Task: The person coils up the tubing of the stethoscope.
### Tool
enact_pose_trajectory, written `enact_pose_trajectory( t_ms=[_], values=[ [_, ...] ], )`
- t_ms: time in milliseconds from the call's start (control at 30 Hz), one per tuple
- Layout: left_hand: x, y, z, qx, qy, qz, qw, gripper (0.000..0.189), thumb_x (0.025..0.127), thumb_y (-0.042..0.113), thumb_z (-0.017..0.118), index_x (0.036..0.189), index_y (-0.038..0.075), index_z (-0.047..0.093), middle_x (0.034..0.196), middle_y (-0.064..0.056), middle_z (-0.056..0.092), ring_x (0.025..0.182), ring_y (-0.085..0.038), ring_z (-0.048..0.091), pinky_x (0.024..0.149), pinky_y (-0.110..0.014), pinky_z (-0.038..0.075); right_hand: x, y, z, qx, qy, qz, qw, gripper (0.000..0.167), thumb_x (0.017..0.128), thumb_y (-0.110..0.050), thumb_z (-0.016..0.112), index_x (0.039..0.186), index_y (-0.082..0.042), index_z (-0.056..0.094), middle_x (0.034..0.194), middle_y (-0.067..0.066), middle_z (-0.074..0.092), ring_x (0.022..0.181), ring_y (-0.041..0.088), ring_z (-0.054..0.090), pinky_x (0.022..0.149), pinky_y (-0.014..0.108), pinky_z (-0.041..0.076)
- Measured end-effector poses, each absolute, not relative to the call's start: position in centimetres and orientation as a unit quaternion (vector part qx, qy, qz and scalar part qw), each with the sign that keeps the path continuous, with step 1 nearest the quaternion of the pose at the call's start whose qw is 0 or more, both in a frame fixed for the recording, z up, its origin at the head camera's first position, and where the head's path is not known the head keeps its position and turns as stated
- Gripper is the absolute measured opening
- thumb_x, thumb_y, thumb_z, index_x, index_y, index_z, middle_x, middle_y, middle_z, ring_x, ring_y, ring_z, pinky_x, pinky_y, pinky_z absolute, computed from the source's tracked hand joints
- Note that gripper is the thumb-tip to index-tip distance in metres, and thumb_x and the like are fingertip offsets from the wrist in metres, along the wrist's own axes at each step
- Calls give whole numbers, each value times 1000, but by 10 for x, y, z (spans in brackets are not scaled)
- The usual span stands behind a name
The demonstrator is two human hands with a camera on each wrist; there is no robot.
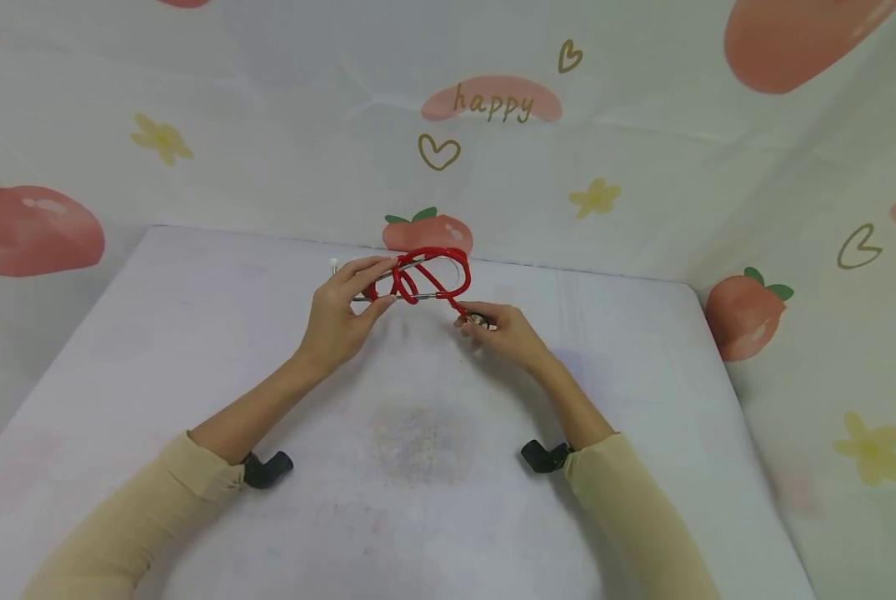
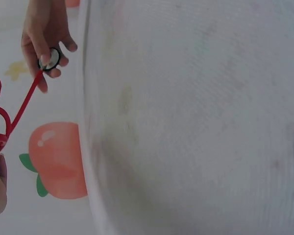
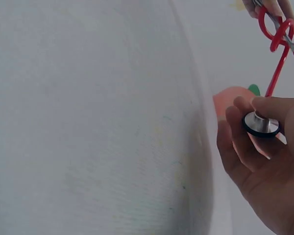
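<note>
A stethoscope with red tubing (image 1: 458,287) and silver metal ear tubes is held up over the far part of the table. My left hand (image 1: 340,312) grips the looped bundle of tubing and ear tubes at its left end, and a white ear tip (image 1: 333,262) pokes out behind the fingers. With thumb and fingers, my right hand (image 1: 513,333) pinches the round metal chest piece (image 3: 262,123), which has a black rim. From the chest piece a length of red tube (image 2: 25,104) runs taut to the coiled bundle.
A white-covered table (image 1: 417,517) spreads beneath both arms. Behind it hangs a pale cloth (image 1: 305,183) printed with peaches, flowers and hearts. Black wrist-camera mounts (image 1: 267,470) stick out by the beige sleeves (image 1: 132,508).
</note>
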State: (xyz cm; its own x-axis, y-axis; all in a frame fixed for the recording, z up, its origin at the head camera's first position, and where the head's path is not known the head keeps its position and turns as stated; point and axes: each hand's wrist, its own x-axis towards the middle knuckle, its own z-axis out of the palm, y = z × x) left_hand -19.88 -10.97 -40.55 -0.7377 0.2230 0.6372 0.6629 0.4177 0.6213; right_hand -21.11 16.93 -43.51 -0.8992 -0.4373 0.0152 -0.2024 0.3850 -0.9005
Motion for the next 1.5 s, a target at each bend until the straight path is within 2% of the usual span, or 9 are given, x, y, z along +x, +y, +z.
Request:
enact_pose_trajectory(
  t_ms=[100,233,367,500,667,800,967,1233,1500],
  values=[
    [-199,-111,-406,-267,-826,-444,224,57,83,1,78,137,9,61,131,-9,61,102,-21,65,80,-30,58,-207,167,-435,-203,845,-484,104,36,96,-5,64,131,1,63,101,13,73,81,23,66,67,24,53],
    [-198,-112,-408,-264,-845,-420,199,55,86,7,76,139,10,59,131,-11,58,99,-25,66,80,-36,59,-201,164,-435,-230,868,-431,89,34,95,-6,65,129,0,65,99,8,73,81,17,63,70,25,52],
    [-198,-111,-408,-257,-853,-413,189,54,88,9,76,139,11,59,130,-12,57,94,-27,67,81,-37,58,-195,160,-436,-269,888,-367,55,34,97,-8,64,130,0,64,104,9,66,84,17,58,72,28,50],
    [-197,-111,-408,-246,-858,-411,185,53,88,9,75,138,10,60,131,-12,56,99,-26,65,82,-38,58,-188,157,-434,-297,900,-318,12,38,98,-8,61,135,1,59,110,14,58,85,19,56,73,30,50],
    [-197,-112,-407,-235,-862,-411,183,54,87,9,76,139,9,59,132,-15,55,102,-29,64,82,-41,59,-181,154,-430,-299,902,-310,-29,42,95,-5,65,137,-2,59,107,11,59,84,17,58,73,29,52],
    [-198,-113,-408,-228,-864,-412,179,55,87,8,76,139,9,58,132,-15,54,97,-30,66,82,-41,59,-177,152,-428,-286,899,-328,-52,42,91,-6,72,131,-5,63,103,7,63,84,15,63,74,28,55],
    [-199,-114,-408,-230,-872,-398,167,54,88,9,76,139,10,59,131,-15,54,91,-25,66,81,-38,58,-174,151,-425,-278,897,-335,-75,32,86,-6,77,118,-5,69,102,4,67,84,14,65,75,28,57],
    [-199,-115,-410,-245,-878,-385,141,50,89,11,75,137,8,60,129,-17,54,86,-26,64,75,-43,57,-171,154,-421,-323,871,-349,-123,30,81,-3,81,111,-3,75,105,6,60,86,14,66,70,25,55],
    [-196,-113,-409,-262,-881,-367,142,54,87,14,77,138,12,60,131,-11,54,87,-21,57,68,-34,54,-174,156,-413,-351,816,-428,-166,26,75,2,84,99,-3,74,98,3,67,79,11,66,73,25,57]
  ],
)
